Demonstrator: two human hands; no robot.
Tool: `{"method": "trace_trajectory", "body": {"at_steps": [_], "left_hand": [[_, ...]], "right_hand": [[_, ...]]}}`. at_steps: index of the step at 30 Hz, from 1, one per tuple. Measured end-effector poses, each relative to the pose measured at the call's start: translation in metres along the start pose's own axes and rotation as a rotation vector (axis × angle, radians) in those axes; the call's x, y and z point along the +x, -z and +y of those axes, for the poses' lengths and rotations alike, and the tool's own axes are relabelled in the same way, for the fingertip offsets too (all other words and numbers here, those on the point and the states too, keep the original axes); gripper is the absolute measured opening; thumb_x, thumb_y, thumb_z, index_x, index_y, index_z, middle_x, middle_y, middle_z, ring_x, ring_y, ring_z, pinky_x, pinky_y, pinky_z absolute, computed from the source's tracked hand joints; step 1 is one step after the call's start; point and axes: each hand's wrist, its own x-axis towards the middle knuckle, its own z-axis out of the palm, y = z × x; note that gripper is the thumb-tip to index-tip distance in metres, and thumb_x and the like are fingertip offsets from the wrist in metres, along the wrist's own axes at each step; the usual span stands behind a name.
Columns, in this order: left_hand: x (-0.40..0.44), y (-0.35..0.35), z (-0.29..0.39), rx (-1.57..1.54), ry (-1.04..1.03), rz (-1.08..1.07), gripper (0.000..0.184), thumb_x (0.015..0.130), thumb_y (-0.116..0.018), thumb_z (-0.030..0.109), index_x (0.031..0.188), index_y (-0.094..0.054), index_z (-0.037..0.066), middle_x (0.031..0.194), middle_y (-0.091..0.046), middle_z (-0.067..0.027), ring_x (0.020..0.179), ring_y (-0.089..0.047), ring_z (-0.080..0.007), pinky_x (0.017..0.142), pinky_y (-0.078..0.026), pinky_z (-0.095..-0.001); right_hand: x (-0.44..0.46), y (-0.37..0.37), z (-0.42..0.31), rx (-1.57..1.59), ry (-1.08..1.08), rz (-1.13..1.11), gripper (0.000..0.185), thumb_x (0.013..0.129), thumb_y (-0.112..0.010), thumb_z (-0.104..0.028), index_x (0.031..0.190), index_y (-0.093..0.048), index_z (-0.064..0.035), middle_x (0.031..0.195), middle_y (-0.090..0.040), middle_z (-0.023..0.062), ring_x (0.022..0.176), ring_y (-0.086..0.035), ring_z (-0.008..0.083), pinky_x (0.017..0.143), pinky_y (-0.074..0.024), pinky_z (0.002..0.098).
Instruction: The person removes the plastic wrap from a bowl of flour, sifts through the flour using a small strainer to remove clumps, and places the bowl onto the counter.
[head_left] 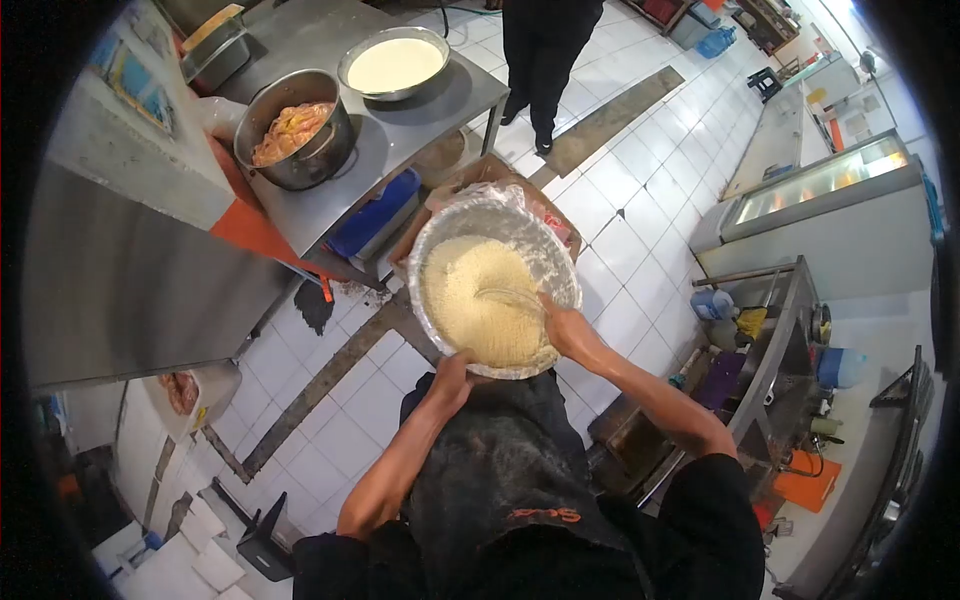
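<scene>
A large metal bowl (426, 318) of pale yellow, crumbly powder (470, 275) is in front of my apron. My left hand (455, 378) is closed on the bowl's near-left rim. On the right side of the bowl, my right hand (565, 328) is wrapped round the handle of what looks like a whisk (505, 294). Its curved wires lie in the powder, partly sunk, and the handle is mostly hidden by my fingers. Powder also coats the bowl's inner wall.
Left of the bowl, a steel table (385, 135) carries a pot (325, 150) of raw, marinated-looking meat and a wide bowl of cream-coloured batter (398, 66). A cardboard box (400, 250) stands behind my bowl. A person in dark trousers (545, 50) stands ahead. Steel shelving (765, 340) is at right.
</scene>
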Motion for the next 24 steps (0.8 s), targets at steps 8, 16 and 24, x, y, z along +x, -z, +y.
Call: {"method": "trace_trajectory", "body": {"at_steps": [8, 16, 24], "left_hand": [[0.002, 0.003, -0.027, 0.115, 0.042, 0.007, 0.048, 0.084, -0.05, 0.009, 0.129, -0.035, -0.001, 0.117, -0.051, -0.0162, 0.105, -0.056, -0.0272, 0.081, -0.054, -0.0441], [-0.008, 0.002, -0.019, 0.087, -0.034, -0.05, 0.049, 0.085, -0.049, 0.007, 0.131, -0.034, 0.002, 0.118, -0.051, -0.0118, 0.104, -0.056, -0.0257, 0.081, -0.054, -0.0436], [-0.021, -0.006, -0.01, 0.076, -0.042, 0.014, 0.038, 0.085, -0.048, 0.006, 0.122, -0.043, -0.001, 0.113, -0.053, -0.011, 0.1, -0.057, -0.0235, 0.08, -0.053, -0.042]], "right_hand": [[-0.007, -0.079, 0.05, 0.543, -0.285, -0.234, 0.036, 0.087, -0.054, -0.018, 0.118, -0.053, 0.0019, 0.071, -0.063, 0.018, 0.059, -0.065, 0.0244, 0.048, -0.0487, 0.0355], [-0.018, -0.063, 0.026, 0.348, -0.203, 0.143, 0.043, 0.084, -0.053, -0.017, 0.122, -0.047, 0.0015, 0.083, -0.063, 0.0258, 0.073, -0.063, 0.0386, 0.068, -0.0508, 0.0455], [-0.018, -0.064, 0.056, 0.303, -0.202, 0.256, 0.041, 0.083, -0.053, -0.014, 0.122, -0.051, -0.0031, 0.094, -0.061, 0.0284, 0.088, -0.06, 0.0432, 0.078, -0.0466, 0.0455]]}}
